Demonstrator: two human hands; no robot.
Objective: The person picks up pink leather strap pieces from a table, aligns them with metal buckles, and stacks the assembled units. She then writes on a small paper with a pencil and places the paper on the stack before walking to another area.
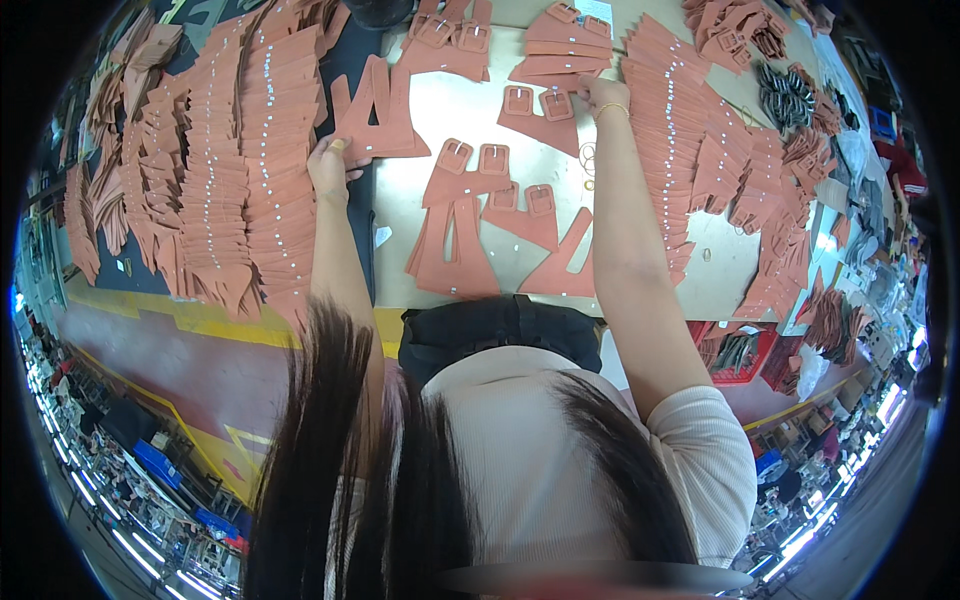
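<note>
My left hand (334,170) is closed on the lower left corner of coral leather-like panels with long slots (398,130), which fan out slightly. Farther right, my right hand (606,93) has its fingers closed at the edge of a coral piece with two covered buckles (545,128). A stack of buckled coral pieces (565,50) lies just behind those fingers, and they partly hide where the two meet. Between my arms lie more buckled pieces (468,185), a slotted stack (458,262) and a single slotted panel (562,270).
Long overlapping rows of coral pieces (275,160) cover the dark left side of the table. Another row (660,110) runs beyond my right arm. Thin rings (588,158) lie beside that arm. Black looped parts (787,98) sit far right, and a red crate (742,355) stands below the table edge.
</note>
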